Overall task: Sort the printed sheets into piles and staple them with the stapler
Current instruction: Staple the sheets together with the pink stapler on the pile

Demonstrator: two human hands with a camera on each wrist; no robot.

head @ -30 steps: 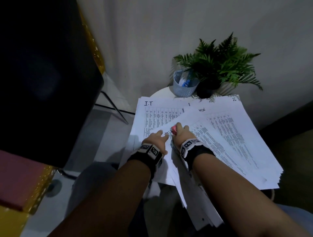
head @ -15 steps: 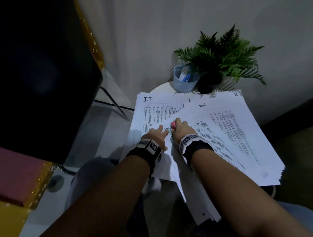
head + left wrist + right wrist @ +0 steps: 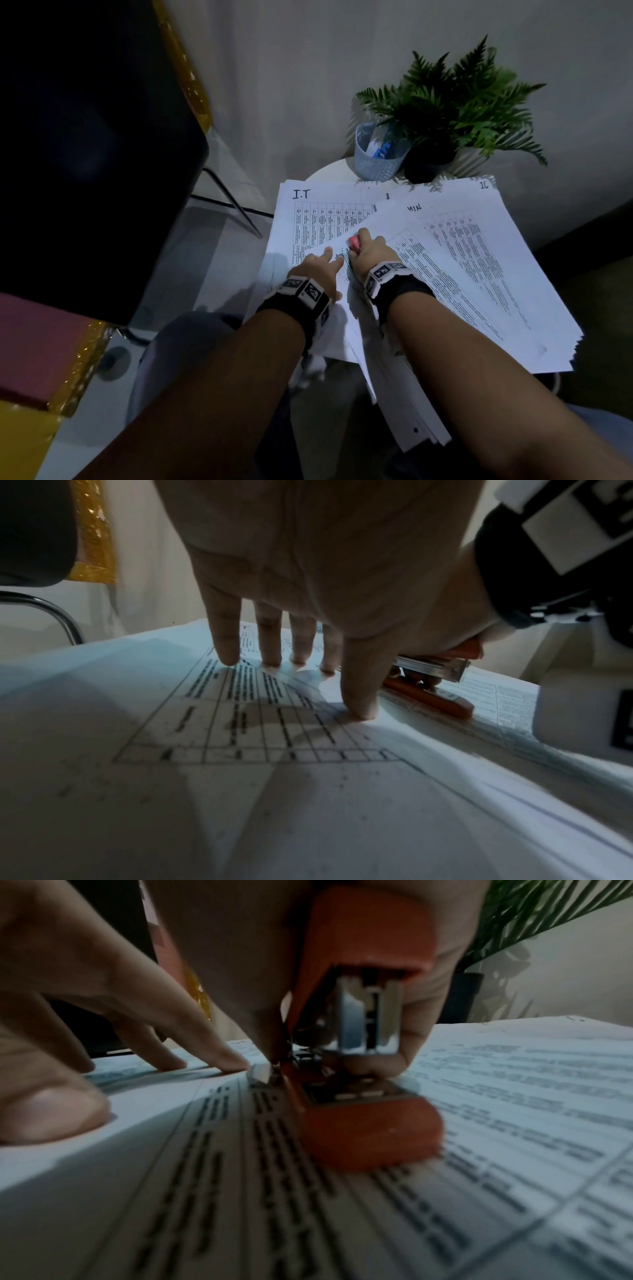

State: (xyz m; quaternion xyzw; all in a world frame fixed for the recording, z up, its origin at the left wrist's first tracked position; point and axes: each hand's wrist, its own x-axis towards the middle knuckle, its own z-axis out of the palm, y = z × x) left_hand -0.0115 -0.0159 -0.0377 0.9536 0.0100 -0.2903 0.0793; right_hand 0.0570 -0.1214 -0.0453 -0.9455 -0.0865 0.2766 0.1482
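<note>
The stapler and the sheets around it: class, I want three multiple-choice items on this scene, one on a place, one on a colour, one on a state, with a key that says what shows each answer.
1. Where does the fern stand?
A. behind the sheets, by the wall
B. on the floor
C. on the chair

2. What colour is the stapler body?
A. blue
B. orange-red
C. black

3. How is the left hand placed?
A. curled round the stapler
B. lifted clear of the paper
C. fingertips pressing the printed sheets

Key: A, it stands past the sheets' far edge beside the mesh cup; B, the wrist views show it; C, straight fingers touch paper while the right hand holds the stapler.
</note>
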